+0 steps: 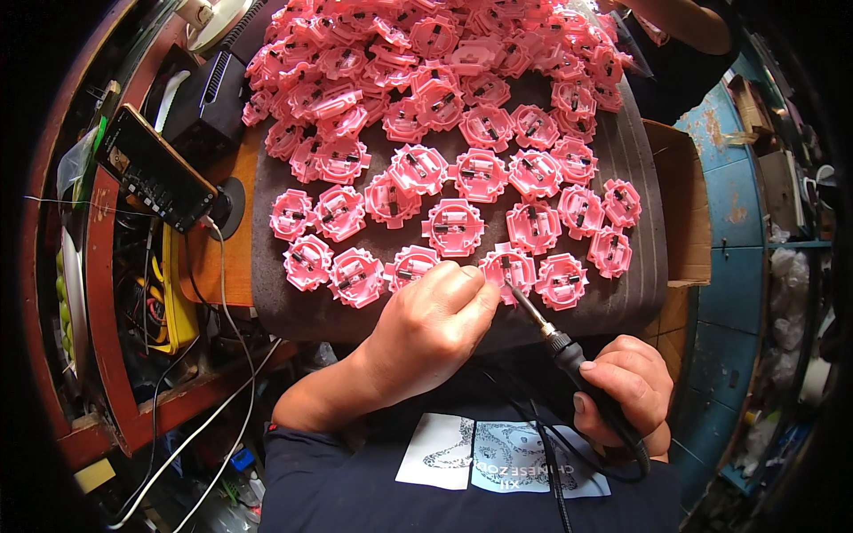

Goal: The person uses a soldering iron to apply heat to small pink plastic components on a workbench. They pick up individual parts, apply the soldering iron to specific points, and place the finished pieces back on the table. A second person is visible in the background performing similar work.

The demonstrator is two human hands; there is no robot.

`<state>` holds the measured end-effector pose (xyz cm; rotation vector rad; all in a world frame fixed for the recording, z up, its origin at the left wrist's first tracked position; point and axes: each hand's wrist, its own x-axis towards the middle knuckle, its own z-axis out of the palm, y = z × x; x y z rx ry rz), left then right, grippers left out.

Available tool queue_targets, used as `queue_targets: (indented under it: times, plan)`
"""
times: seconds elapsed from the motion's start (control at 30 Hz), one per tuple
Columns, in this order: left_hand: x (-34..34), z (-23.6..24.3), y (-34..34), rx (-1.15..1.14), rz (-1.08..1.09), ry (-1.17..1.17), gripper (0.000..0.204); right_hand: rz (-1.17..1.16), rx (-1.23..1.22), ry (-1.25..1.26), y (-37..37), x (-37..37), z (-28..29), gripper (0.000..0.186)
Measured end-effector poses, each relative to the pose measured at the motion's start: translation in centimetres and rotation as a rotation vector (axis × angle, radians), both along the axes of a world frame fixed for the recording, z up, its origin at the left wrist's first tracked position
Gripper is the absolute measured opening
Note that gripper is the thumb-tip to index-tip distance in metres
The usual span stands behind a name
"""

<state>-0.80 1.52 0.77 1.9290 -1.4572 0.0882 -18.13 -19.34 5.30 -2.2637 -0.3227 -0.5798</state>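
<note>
A person's right hand (633, 391) grips a black-handled soldering iron (582, 364), its tip angled down at a pink plastic casing (522, 265) in the nearest row on a dark work surface (569, 329). The left hand (440, 311) is curled just beside that casing; its fingertips are hidden, so whether it pinches anything cannot be told. Beyond, similar casings form a heap (426, 53).
</note>
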Motion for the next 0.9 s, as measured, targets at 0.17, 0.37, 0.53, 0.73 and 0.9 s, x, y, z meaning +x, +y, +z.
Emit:
queue_targets:
  times: [0.17, 0.37, 0.53, 0.73, 0.9]
  plan:
    - [0.0, 0.2, -0.1, -0.001, 0.007, -0.012, 0.034, 0.005, -0.006, 0.004, 0.0, 0.1, 0.1, 0.035]
    - [0.1, 0.6, 0.2, 0.012, 0.009, 0.007, 0.034, 0.003, -0.006, 0.012, 0.0, 0.1, 0.3, 0.035]
    - [0.2, 1.2, 0.7, -0.058, 0.008, 0.013, 0.037, -0.020, -0.011, 0.001, 0.2, 0.1, 0.4, 0.035]
    - [-0.3, 1.6, 2.6, -0.155, 0.058, 0.056, 0.036, -0.040, -0.023, 0.011, 0.4, -0.1, 0.5, 0.034]
    - [-0.3, 1.2, 3.6, -0.243, 0.117, 0.072, 0.031, -0.050, -0.037, 0.031, 0.6, -0.1, 0.4, 0.034]
